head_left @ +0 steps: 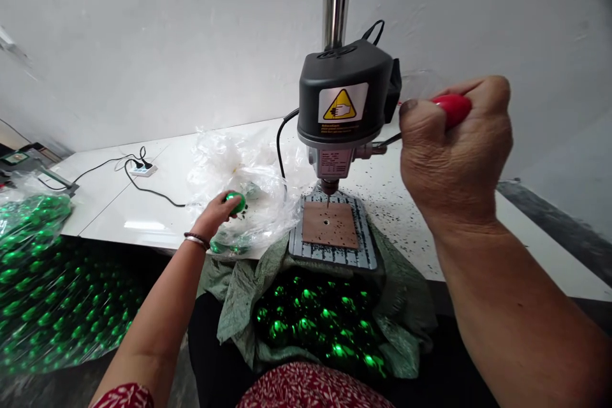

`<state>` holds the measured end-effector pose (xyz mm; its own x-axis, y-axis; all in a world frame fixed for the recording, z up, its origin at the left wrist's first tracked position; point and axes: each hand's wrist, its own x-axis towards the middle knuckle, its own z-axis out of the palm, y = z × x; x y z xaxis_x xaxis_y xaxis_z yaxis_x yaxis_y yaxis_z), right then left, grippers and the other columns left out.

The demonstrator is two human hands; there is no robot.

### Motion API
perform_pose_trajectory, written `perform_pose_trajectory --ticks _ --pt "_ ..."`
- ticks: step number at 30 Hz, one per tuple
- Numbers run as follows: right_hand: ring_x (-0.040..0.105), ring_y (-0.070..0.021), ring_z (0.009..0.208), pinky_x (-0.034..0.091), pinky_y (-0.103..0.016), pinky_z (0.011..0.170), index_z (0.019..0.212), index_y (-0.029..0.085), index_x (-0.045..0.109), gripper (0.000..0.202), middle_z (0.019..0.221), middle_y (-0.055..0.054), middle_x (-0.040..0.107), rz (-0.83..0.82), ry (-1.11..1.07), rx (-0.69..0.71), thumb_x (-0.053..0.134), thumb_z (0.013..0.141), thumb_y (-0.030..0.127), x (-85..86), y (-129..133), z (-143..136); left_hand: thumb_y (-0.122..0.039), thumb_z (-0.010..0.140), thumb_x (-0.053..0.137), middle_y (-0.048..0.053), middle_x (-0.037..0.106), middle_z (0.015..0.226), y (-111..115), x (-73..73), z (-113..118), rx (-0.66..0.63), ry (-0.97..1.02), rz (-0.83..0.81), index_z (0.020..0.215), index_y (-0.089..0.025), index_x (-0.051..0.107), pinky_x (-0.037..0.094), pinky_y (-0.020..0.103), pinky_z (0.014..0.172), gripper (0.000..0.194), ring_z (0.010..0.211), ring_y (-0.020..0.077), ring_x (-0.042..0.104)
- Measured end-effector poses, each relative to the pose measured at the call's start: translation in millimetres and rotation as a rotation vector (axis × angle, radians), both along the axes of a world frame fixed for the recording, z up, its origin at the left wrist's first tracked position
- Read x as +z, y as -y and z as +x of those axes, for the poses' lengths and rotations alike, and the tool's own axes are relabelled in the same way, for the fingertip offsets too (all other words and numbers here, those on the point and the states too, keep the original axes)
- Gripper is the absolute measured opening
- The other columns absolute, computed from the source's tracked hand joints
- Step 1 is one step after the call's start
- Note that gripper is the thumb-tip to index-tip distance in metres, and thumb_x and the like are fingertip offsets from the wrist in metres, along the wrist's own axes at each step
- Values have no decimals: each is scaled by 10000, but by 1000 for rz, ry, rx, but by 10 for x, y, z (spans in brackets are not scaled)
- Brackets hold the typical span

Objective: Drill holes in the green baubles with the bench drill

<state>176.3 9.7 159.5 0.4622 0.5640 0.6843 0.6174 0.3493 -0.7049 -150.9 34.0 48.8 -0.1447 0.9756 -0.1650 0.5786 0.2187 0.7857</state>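
Observation:
My left hand (220, 211) grips a shiny green ball (235, 203) over a clear plastic bag (268, 172) on the table. More green shows low in that bag. My right hand (456, 153) is wrapped round the red knob of a drill press lever (453, 109), at the machine's right side. The drill press (345, 99) has a black housing with a yellow warning label. Its bit points down over a brown board (329, 226) with a small hole, lying on the ribbed metal base (299, 248). Dark shavings are scattered over the board.
Below the base, a green woven sack (243, 306) holds several shiny green balls (325, 325). A big clear bag of green balls (62, 299) stands at left. A power strip (143, 169) with black cords lies on the white table (143, 210). Shavings litter its right part.

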Motion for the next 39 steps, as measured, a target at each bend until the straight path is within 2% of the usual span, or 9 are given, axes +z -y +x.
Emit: perform_pose_trajectory --ticks 2,4,9,14,19,21,26,30,39 --pt "422 -74 691 384 -283 698 789 207 390 147 767 38 447 17 -6 9 532 823 219 -9 -4 1 -499 832 550 45 655 902 117 131 25 97 570 35 1086 -191 563 410 196 512 399 598 106 594" --pt "429 -75 709 388 -284 715 795 209 389 143 784 35 451 42 -8 22 527 825 225 -20 -8 3 -503 792 627 32 650 895 265 255 106 50 901 18 1088 -208 551 412 179 497 424 572 88 580" --pt "403 -70 656 378 -267 685 798 206 382 165 720 52 427 71 -23 55 544 820 222 -38 -22 3 -403 684 789 23 645 978 659 302 526 -170 1118 -52 1200 -296 522 453 195 540 591 694 137 648" --pt "384 -54 633 395 -255 668 820 180 403 182 709 51 409 148 -5 54 577 827 231 -81 -63 7 -283 561 870 2 615 947 878 53 1040 -211 972 -119 1234 -276 522 426 194 577 758 723 115 600" --pt "474 -75 687 452 -271 693 855 213 397 167 756 30 456 201 32 98 513 886 329 -157 -111 53 -329 687 783 62 620 1150 815 -179 1375 -243 470 99 1279 -217 541 460 300 880 649 999 188 570" --pt "528 -86 735 468 -275 713 865 226 389 179 772 25 470 177 42 130 487 906 370 -171 -120 75 -344 731 737 74 631 1153 719 -247 1432 -273 373 130 1298 -204 533 457 332 914 618 1019 204 576" --pt "582 -102 770 479 -274 699 892 226 379 211 774 22 489 113 26 178 475 918 413 -162 -121 93 -384 782 664 48 665 993 421 -342 1455 -226 357 79 1256 -191 560 505 287 746 522 817 164 618" --pt "577 -96 755 471 -263 688 899 231 373 235 794 20 496 125 19 191 458 924 448 -150 -116 83 -416 787 651 41 654 997 256 -345 1458 -208 410 -50 1234 -194 563 451 215 573 507 644 99 590" --pt "475 -87 684 417 -246 656 822 222 324 253 776 11 424 59 -14 130 512 873 384 -51 -46 47 -360 801 627 35 642 940 147 -274 1587 -265 272 -64 1175 -174 606 434 204 535 419 564 66 513"
